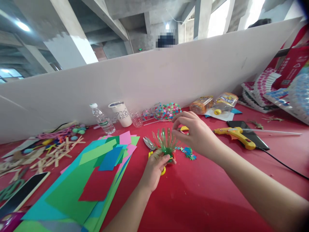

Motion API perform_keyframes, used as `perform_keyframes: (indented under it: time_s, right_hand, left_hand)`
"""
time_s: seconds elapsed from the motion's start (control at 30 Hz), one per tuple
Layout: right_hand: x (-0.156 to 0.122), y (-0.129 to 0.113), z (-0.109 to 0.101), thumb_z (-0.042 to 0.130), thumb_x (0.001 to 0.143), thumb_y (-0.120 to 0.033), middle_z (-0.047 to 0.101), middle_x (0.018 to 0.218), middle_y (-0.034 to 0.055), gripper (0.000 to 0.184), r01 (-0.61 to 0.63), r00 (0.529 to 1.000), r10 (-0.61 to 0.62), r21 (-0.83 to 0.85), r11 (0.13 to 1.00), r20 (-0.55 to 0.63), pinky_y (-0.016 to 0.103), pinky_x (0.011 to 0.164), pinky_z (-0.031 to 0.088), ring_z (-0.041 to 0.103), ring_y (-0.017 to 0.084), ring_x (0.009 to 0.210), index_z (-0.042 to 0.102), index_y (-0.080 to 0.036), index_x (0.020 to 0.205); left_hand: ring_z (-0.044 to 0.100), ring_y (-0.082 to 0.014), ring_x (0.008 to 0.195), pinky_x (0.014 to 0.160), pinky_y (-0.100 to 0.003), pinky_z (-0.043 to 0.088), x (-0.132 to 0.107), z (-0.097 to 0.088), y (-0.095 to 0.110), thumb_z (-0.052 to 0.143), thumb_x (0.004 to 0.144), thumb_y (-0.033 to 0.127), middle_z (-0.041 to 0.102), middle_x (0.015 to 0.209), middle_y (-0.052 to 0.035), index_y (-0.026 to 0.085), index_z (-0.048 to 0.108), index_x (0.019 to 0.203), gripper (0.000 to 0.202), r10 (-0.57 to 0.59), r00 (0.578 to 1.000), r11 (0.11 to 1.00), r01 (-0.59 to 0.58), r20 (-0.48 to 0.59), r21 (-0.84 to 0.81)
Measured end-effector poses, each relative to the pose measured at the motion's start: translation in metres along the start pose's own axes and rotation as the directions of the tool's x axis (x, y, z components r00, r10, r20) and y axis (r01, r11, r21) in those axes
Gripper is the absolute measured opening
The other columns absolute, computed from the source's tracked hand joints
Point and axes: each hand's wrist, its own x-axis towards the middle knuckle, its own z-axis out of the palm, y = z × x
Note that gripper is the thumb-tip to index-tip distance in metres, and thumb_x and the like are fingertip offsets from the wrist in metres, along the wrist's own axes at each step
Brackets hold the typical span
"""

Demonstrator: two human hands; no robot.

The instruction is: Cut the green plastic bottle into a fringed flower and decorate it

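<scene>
My left hand is closed round the base of a green plastic bottle bottom cut into thin upright strips, holding it on the red table. My right hand hovers just right of the strips, thumb and forefinger pinched near their tips; whether anything is in the pinch I cannot make out. Scissors with yellow handles lie under and behind the left hand. A small pile of coloured paper stars lies beneath the right hand.
Coloured paper sheets spread at left, with wooden sticks and a phone beyond. A water bottle, a paper cup, a bag of stars, a yellow glue gun with cord, and snack packets line the white partition.
</scene>
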Motion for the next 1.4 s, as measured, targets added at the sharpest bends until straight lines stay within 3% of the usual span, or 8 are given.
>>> perform_keyframes:
  time_s: [0.2,0.37,0.57,0.8,1.1,1.4]
  right_hand:
    - [0.002,0.004,-0.004,0.054,0.085,-0.013,0.064,0.1,0.0047,0.013,-0.014,1.0,0.014,0.043,0.999,0.016,0.036,0.084,0.044,0.054,0.022,0.096,0.063,-0.021,0.08]
    - [0.003,0.004,-0.006,0.046,0.092,-0.017,0.066,0.102,0.0052,0.027,0.017,0.999,-0.019,0.06,0.998,0.037,0.036,0.086,0.043,0.057,0.02,0.095,0.061,-0.02,0.07]
    - [0.003,0.006,-0.004,0.042,0.095,-0.019,0.065,0.107,0.0054,0.029,0.046,0.998,-0.048,0.037,0.998,0.047,0.038,0.09,0.043,0.056,0.021,0.102,0.064,-0.021,0.076]
    - [0.002,0.004,-0.004,0.043,0.094,-0.018,0.065,0.103,0.0065,0.032,0.042,0.998,-0.041,-0.022,0.999,0.056,0.038,0.088,0.045,0.057,0.021,0.1,0.059,-0.02,0.066]
    - [-0.001,-0.004,-0.007,0.048,0.089,-0.015,0.065,0.111,0.0076,0.025,0.114,0.992,-0.107,-0.133,0.984,0.063,0.045,0.09,0.044,0.052,0.026,0.108,0.068,-0.021,0.075]
    - [-0.006,-0.007,-0.001,0.041,0.094,-0.019,0.061,0.126,0.0098,0.029,0.159,0.981,-0.133,-0.192,0.968,0.143,0.049,0.095,0.041,0.047,0.029,0.115,0.07,-0.018,0.093]
  left_hand:
    - [0.062,-0.0145,0.074,0.077,-0.028,0.045,0.0,0.001,0.0,0.064,0.081,0.024,0.068,0.082,-0.0042,0.017,0.068,0.091,0.013,-0.009,1.0,0.999,0.01,-0.01,0.049]
    - [0.062,-0.0148,0.075,0.077,-0.028,0.043,0.0,0.0,0.0,0.064,0.081,0.026,0.068,0.08,-0.0037,0.018,0.068,0.09,0.013,-0.013,1.0,0.996,0.014,-0.012,0.09]
    - [0.062,-0.0155,0.074,0.073,-0.027,0.042,0.0,-0.001,0.0,0.066,0.078,0.028,0.069,0.085,-0.0053,0.018,0.069,0.093,0.018,-0.021,0.999,0.994,0.024,-0.029,0.107]
    - [0.062,-0.0149,0.076,0.076,-0.028,0.044,0.0,-0.001,-0.001,0.064,0.081,0.027,0.069,0.086,-0.0053,0.018,0.068,0.093,0.016,-0.012,1.0,0.993,0.015,-0.023,0.116]
    - [0.062,-0.0135,0.071,0.073,-0.026,0.045,0.003,-0.002,0.0,0.065,0.079,0.027,0.069,0.077,-0.0029,0.018,0.069,0.09,0.015,0.008,0.995,0.995,0.003,-0.101,0.104]
    - [0.061,-0.0126,0.07,0.073,-0.026,0.046,0.004,-0.002,-0.001,0.066,0.079,0.025,0.066,0.07,-0.0008,0.016,0.069,0.089,0.014,0.021,0.991,0.997,-0.012,-0.131,0.071]
